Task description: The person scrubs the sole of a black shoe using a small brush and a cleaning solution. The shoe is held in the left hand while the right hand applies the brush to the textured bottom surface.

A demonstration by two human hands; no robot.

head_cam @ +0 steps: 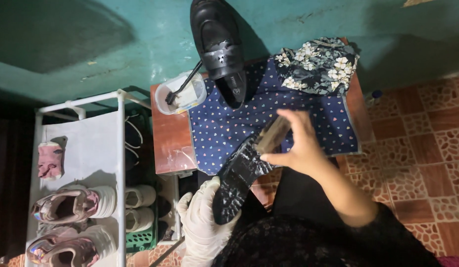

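My right hand (pixel 297 143) and its brush (pixel 273 134) hover over the dotted blue cloth (pixel 318 123), which lies open to the right of them, so I can pass there freely. Far right, the bunched floral cloth (pixel 321 64) blocks that corner of the small table (pixel 170 133). Far left, the upright black shoe (pixel 219 44) and the plastic tub (pixel 182 94) with its toothbrush (pixel 182 83) stand close together and leave no gap. The shoe (pixel 239 180) in my gloved left hand (pixel 202 222) fills the near edge. Left of the table, the white shoe rack (pixel 91 148) hems me in
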